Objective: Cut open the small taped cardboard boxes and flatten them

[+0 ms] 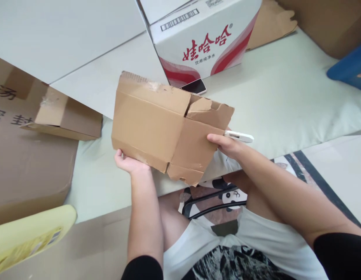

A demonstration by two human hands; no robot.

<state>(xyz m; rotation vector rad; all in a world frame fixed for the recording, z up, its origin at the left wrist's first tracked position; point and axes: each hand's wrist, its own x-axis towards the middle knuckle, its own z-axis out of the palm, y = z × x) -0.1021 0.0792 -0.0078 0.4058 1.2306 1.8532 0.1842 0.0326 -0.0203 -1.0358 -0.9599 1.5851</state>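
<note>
An opened-out brown cardboard box (149,126) hangs between my hands, its flaps torn along the right end and a scrap of tape on the upper edge. My left hand (132,163) grips its lower left edge, fingers hidden behind the cardboard. With the thumb on top, my right hand (227,144) pinches the right end. A white utility knife (239,136) sticks out from behind that same hand; how the hidden fingers hold it does not show. Just past the cardboard's upper edge lies a phone (197,86) with a dark screen.
A white water carton (203,50) with red lettering stands at the back. To the left are a small brown box (71,116) and a large carton (31,167). A yellow-green plastic object (37,229) is at lower left, a blue object (351,70) at right. The pale green surface (285,93) lies beneath.
</note>
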